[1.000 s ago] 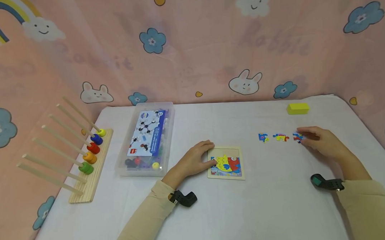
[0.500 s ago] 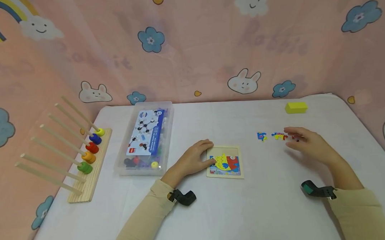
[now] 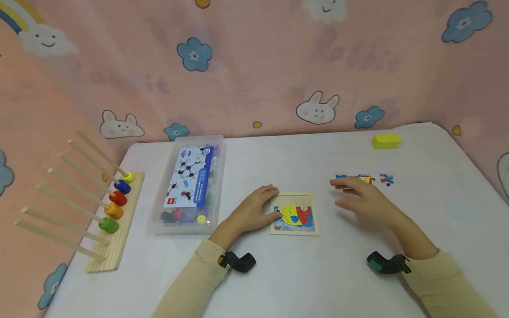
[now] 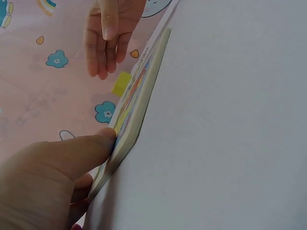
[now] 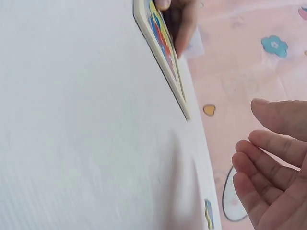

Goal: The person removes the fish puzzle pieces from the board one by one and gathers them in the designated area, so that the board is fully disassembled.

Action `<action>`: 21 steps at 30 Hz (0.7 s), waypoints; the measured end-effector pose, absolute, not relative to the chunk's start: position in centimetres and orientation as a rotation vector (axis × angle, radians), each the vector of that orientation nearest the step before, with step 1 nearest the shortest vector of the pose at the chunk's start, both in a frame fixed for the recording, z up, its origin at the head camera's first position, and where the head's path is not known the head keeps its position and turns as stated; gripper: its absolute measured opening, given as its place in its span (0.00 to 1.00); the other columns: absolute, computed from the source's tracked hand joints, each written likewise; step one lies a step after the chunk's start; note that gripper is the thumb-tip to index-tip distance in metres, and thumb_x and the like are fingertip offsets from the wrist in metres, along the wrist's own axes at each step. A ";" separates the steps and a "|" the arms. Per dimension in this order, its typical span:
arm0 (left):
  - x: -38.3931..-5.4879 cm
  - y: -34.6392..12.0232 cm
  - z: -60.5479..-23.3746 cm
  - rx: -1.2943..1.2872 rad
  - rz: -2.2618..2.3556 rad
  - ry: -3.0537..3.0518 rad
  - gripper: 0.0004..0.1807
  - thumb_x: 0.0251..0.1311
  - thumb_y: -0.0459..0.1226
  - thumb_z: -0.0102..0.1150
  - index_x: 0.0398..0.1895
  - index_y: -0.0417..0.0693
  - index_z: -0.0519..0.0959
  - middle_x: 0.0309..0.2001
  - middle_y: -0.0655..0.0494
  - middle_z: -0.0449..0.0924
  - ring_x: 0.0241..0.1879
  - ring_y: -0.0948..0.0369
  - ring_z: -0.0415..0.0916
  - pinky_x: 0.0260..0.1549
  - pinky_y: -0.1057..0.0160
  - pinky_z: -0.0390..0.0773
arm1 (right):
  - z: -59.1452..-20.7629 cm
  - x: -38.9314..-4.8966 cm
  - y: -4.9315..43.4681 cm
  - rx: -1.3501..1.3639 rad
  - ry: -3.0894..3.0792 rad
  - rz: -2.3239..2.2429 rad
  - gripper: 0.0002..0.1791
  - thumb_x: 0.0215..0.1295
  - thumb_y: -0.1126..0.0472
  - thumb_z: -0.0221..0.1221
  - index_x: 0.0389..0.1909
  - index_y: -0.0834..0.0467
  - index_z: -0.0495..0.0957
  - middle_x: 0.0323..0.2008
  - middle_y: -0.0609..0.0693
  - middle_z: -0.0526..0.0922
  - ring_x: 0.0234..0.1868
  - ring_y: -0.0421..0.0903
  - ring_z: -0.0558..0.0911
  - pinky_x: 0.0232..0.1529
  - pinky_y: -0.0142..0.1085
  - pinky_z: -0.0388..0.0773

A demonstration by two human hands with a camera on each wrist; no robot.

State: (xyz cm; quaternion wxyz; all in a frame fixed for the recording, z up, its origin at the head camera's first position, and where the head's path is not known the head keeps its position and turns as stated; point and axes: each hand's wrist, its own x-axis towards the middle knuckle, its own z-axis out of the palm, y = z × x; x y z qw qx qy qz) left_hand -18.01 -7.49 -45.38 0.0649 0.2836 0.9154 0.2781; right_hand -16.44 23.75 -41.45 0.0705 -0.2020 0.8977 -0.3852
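Note:
A small wooden jigsaw puzzle board point(image 3: 294, 233) with a yellow, red and blue picture lies flat on the white table. My left hand point(image 3: 250, 212) holds its left side, the thumb over the frame and the other fingers along the edge, as the left wrist view point(image 4: 57, 163) also shows. To the right, my right hand point(image 3: 367, 202) hovers above the cloth with its fingers loosely extended; the right wrist view finds nothing in that hand point(image 5: 273, 177). Just beyond it lie loose puzzle pieces: a right one point(image 3: 386, 179), a middle one point(image 3: 367, 178) and a left one point(image 3: 341, 176), the latter two partly hidden.
Left of the board stands a clear plastic box point(image 3: 157, 227) of molecular model parts. Farther left is a wooden peg rack point(image 3: 94, 266) with coloured beads and tall pegs. A yellow block point(image 3: 386, 141) sits at the back right, before the pink patterned curtain point(image 3: 242, 74).
My right hand has swept left from the right-hand puzzle piece, past the middle one, to in front of the left one. The pieces stay in their row. My left hand keeps its place.

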 end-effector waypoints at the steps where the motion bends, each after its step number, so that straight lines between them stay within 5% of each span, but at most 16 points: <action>1: -17.9 -7.6 -45.3 0.858 0.831 2.757 0.37 0.57 0.51 0.62 0.67 0.43 0.66 0.69 0.51 0.62 0.71 0.55 0.55 0.71 0.57 0.56 | -41.4 -16.4 23.0 -0.617 2.695 -1.152 0.26 0.64 0.59 0.59 0.62 0.62 0.68 0.60 0.59 0.73 0.60 0.58 0.72 0.62 0.45 0.73; 3: -17.7 -7.7 -45.3 0.858 0.821 2.740 0.39 0.57 0.51 0.62 0.68 0.42 0.64 0.71 0.51 0.60 0.72 0.55 0.53 0.72 0.57 0.54 | -41.4 -16.2 21.5 -0.639 2.676 -1.156 0.26 0.64 0.61 0.60 0.62 0.62 0.68 0.60 0.59 0.73 0.59 0.58 0.73 0.60 0.54 0.72; 10: -16.0 -8.4 -45.2 0.857 0.818 2.674 0.44 0.58 0.51 0.61 0.72 0.41 0.56 0.75 0.52 0.48 0.75 0.56 0.43 0.74 0.56 0.47 | -41.3 -15.8 17.1 -0.700 2.569 -1.241 0.25 0.62 0.64 0.60 0.60 0.62 0.70 0.58 0.57 0.74 0.58 0.56 0.74 0.60 0.53 0.73; 21: -14.9 -8.6 -45.4 0.922 0.838 2.749 0.40 0.62 0.52 0.56 0.71 0.39 0.58 0.73 0.48 0.54 0.73 0.54 0.50 0.73 0.57 0.49 | -42.6 -15.2 12.6 -0.847 2.571 -1.215 0.23 0.61 0.65 0.61 0.57 0.64 0.73 0.54 0.56 0.78 0.56 0.53 0.75 0.60 0.51 0.72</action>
